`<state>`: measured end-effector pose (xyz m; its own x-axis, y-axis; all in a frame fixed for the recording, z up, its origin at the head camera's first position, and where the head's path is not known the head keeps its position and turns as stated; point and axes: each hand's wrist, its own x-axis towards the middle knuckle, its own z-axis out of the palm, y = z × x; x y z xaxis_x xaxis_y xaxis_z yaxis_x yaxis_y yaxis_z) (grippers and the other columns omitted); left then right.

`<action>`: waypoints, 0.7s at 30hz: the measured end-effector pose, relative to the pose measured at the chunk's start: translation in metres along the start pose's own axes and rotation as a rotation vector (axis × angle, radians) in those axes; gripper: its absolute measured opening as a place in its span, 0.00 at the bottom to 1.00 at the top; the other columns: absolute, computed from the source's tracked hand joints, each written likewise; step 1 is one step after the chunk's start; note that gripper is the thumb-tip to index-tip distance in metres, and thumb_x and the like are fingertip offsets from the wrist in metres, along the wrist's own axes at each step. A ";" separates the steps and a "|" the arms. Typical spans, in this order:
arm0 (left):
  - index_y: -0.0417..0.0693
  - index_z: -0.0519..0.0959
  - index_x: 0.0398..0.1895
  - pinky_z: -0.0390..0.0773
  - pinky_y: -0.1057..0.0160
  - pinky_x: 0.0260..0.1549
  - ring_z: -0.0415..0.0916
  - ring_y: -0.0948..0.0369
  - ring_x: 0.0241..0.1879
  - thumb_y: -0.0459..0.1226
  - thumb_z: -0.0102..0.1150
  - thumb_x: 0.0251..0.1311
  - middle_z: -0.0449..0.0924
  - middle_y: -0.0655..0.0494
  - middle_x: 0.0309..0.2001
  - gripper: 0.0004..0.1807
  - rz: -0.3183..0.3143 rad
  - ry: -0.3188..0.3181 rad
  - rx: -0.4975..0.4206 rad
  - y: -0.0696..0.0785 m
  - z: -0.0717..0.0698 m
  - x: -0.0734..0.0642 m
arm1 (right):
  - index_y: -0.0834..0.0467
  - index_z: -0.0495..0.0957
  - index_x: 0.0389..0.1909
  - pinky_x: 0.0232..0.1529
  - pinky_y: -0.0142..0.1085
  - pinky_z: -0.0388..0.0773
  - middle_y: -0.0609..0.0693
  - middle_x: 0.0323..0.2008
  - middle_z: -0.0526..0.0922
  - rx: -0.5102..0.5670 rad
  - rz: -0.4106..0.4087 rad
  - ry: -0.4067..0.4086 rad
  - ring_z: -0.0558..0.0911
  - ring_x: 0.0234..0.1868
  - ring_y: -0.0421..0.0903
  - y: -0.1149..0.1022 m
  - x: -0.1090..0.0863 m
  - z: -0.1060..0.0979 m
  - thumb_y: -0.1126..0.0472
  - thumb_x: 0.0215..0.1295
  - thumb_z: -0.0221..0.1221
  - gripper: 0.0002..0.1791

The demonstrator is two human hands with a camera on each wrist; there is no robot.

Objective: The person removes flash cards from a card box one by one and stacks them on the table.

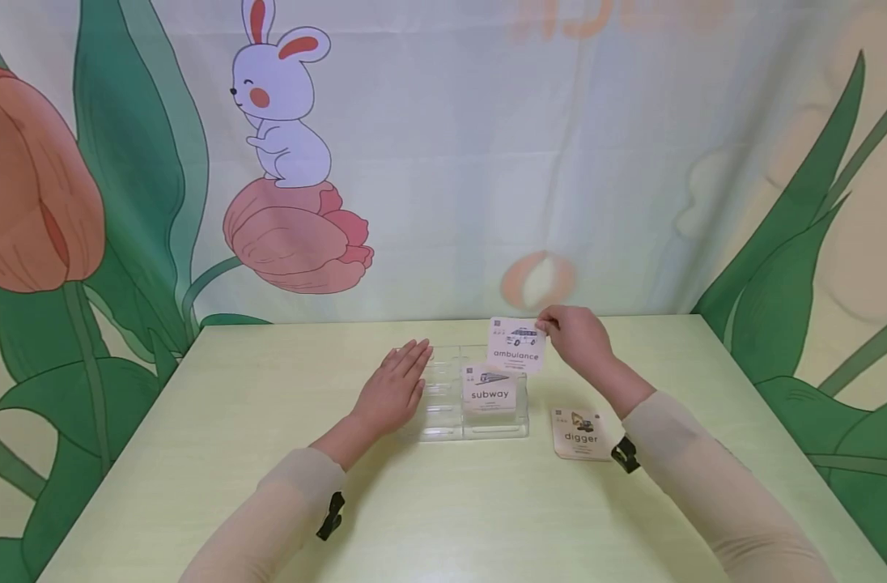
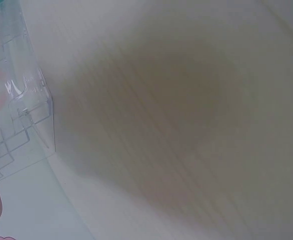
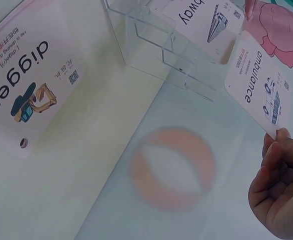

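My right hand (image 1: 578,338) pinches the right edge of a white ambulance card (image 1: 515,346) between thumb and fingertips. The ambulance card is held up at the back of a clear plastic tiered rack (image 1: 443,421), overlapping the top of a subway card (image 1: 490,397) in the head view. That subway card leans in the rack's right column. With fingers straight and together, my left hand (image 1: 392,389) rests at the rack's left side, covering part of it. In the right wrist view the ambulance card (image 3: 259,85) shows its printed face, its corner between thumb and forefinger (image 3: 282,136).
A stack of cards with a digger card (image 1: 580,441) on top lies right of the rack, near the right wrist strap (image 1: 625,455). The pale table (image 1: 443,518) ends at the back against a printed curtain (image 1: 443,202) with a rabbit and tulips.
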<state>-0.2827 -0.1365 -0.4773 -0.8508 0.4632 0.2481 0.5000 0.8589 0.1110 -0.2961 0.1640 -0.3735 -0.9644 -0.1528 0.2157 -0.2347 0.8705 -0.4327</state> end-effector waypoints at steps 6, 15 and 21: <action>0.39 0.60 0.78 0.57 0.46 0.81 0.56 0.47 0.80 0.39 0.48 0.77 0.61 0.45 0.80 0.31 0.003 0.009 0.012 -0.002 0.004 0.000 | 0.65 0.85 0.48 0.38 0.40 0.76 0.60 0.43 0.89 -0.001 0.010 0.009 0.80 0.36 0.51 0.001 -0.002 -0.005 0.61 0.76 0.56 0.13; 0.39 0.59 0.79 0.56 0.47 0.81 0.56 0.47 0.81 0.39 0.47 0.77 0.60 0.45 0.80 0.31 0.005 0.001 0.013 -0.002 0.003 0.000 | 0.67 0.84 0.49 0.38 0.40 0.76 0.62 0.44 0.89 0.000 0.030 0.017 0.80 0.37 0.52 0.005 -0.003 -0.013 0.61 0.76 0.56 0.14; 0.39 0.60 0.78 0.57 0.46 0.81 0.57 0.47 0.80 0.39 0.48 0.77 0.61 0.45 0.80 0.31 0.011 0.007 0.010 -0.002 0.002 0.000 | 0.67 0.84 0.50 0.39 0.41 0.77 0.63 0.45 0.88 -0.003 0.038 0.017 0.80 0.38 0.53 0.006 -0.005 -0.020 0.62 0.77 0.55 0.14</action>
<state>-0.2842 -0.1375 -0.4791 -0.8440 0.4715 0.2557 0.5079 0.8557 0.0985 -0.2901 0.1795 -0.3595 -0.9704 -0.1122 0.2138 -0.1979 0.8770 -0.4379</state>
